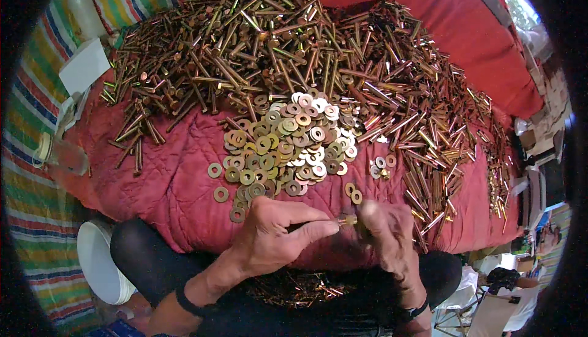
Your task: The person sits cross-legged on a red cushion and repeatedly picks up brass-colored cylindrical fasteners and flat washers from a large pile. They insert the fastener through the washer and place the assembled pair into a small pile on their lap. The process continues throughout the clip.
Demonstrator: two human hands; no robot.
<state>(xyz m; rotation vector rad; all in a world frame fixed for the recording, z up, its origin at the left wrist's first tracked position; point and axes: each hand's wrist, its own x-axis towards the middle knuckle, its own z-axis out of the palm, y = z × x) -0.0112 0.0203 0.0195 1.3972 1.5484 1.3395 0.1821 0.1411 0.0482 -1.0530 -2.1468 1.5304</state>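
In front of me, my left hand [278,230] is closed, its thumb and fingers pinching a slim bolt [344,220] whose brassy end sticks out to the right. Close beside that end is my right hand [392,236], smeared by motion, so its fingers and anything in them cannot be made out. Just beyond the hands, a heap of flat round washers [269,147] spreads over a quilted red cloth [190,153]. Two loose washers [356,197] lie close to my right hand. Behind the washers rises a large pile of yellowish-brown bolts [245,49].
More bolts [429,172] spill down the right side. Others [300,291] lie low between my legs. A white bucket [101,263] stands at the left, below a clear jar [67,156] on its side. Red padding [429,6] borders the far right.
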